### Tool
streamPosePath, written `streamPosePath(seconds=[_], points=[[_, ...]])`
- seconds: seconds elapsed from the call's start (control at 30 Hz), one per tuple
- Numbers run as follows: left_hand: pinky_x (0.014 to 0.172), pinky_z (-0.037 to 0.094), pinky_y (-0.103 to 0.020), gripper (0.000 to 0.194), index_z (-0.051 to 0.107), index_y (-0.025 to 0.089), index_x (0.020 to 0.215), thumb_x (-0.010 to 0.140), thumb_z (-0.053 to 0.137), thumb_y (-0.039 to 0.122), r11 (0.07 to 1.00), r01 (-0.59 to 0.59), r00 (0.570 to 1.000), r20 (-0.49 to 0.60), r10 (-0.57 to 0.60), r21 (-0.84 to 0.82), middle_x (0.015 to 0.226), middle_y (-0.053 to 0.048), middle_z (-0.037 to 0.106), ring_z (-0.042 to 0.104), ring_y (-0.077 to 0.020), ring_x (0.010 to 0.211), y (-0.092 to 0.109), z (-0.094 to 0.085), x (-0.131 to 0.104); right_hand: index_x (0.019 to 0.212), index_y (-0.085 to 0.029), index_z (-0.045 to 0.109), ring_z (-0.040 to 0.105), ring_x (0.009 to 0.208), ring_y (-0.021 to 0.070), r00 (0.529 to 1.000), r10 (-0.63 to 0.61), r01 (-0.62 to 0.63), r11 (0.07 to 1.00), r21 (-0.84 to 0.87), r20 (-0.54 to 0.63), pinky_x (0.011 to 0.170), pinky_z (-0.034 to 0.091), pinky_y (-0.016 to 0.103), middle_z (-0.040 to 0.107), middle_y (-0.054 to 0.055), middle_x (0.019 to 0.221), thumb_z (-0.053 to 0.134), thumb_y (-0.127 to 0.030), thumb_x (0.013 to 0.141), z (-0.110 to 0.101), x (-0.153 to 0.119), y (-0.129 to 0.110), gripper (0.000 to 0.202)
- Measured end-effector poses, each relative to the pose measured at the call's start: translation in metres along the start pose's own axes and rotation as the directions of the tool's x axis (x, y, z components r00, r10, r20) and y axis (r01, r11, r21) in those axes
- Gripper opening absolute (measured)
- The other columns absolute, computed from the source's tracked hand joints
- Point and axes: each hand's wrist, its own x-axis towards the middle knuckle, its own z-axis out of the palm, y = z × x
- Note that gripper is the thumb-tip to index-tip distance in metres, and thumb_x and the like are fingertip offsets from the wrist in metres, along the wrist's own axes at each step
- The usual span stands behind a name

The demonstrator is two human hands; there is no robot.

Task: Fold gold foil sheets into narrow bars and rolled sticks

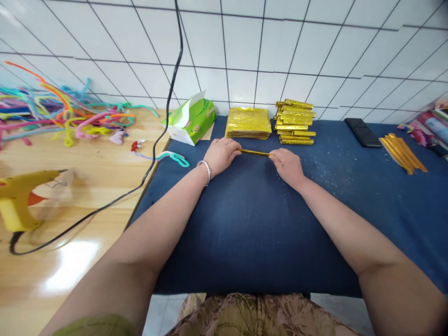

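Observation:
A thin gold strip (255, 152) stretches level between my two hands, just above or on the dark blue cloth (245, 224). Its left end is pinched in the fingers of my left hand (221, 155), which has a silver bangle at the wrist. The fingers of my right hand (287, 165) close on the other end. Right behind the strip lies a flat stack of gold foil sheets (248, 122). To the right of that stack, several rolled gold foil pieces (294, 121) are piled up.
A green tissue pack (196, 119) stands behind my left hand. Colourful fuzzy stems (70, 112) and a yellow glue gun (24, 191) lie on the wooden table (105, 182), with a black cable (154, 149) crossing. Rightward are a black phone (362, 132) and orange-gold strips (402, 153).

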Motion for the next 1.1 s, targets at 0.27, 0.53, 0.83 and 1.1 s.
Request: streamPosePath(seconds=[0.27, 0.53, 0.83, 1.1], points=[[0.088, 0.034, -0.042, 0.031, 0.067, 0.021, 0.103, 0.095, 0.041, 0.037, 0.987, -0.146, 0.988, -0.050, 0.149, 0.062, 0.091, -0.008, 0.067, 0.056, -0.0219, 0.090, 0.033, 0.000, -0.003, 0.101, -0.021, 0.065, 0.058, 0.094, 0.0200, 0.996, -0.057, 0.060, 0.997, -0.038, 0.075, 0.081, 0.039, 0.031, 0.067, 0.006, 0.096, 0.035, -0.036, 0.097, 0.003, -0.002, -0.004, 0.034], [0.080, 0.036, -0.041, 0.030, 0.068, 0.019, 0.092, 0.095, 0.041, 0.032, 0.981, -0.145, 0.986, -0.068, 0.155, 0.130, 0.081, -0.008, 0.065, 0.055, -0.0218, 0.081, 0.052, 0.002, -0.004, 0.120, -0.017, 0.058, 0.050, 0.102, 0.0263, 0.993, -0.121, 0.120, 0.988, -0.097, -0.004, 0.087, 0.036, 0.039, 0.063, 0.012, 0.110, 0.047, -0.034, 0.092, -0.004, -0.001, -0.019, 0.034], [0.077, 0.036, -0.040, 0.026, 0.065, 0.019, 0.084, 0.092, 0.041, 0.021, 0.953, -0.242, 0.967, -0.038, 0.253, 0.180, 0.077, -0.007, 0.062, 0.054, -0.0215, 0.080, 0.072, 0.002, -0.001, 0.089, -0.021, 0.067, 0.047, 0.087, 0.0231, 0.967, -0.235, 0.251, 0.945, -0.211, 0.098, 0.076, 0.029, 0.038, 0.065, 0.008, 0.082, 0.036, -0.023, 0.095, -0.004, -0.005, -0.027, 0.032], [0.079, 0.036, -0.038, 0.027, 0.065, 0.021, 0.100, 0.095, 0.040, 0.027, 0.972, -0.201, 0.978, -0.034, 0.206, 0.123, 0.087, -0.007, 0.066, 0.057, -0.0205, 0.083, 0.052, 0.006, 0.000, 0.101, -0.022, 0.066, 0.050, 0.087, 0.0225, 0.982, -0.169, 0.183, 0.964, -0.191, 0.089, 0.074, 0.029, 0.036, 0.067, 0.007, 0.086, 0.035, -0.029, 0.097, -0.002, -0.004, -0.023, 0.031]])
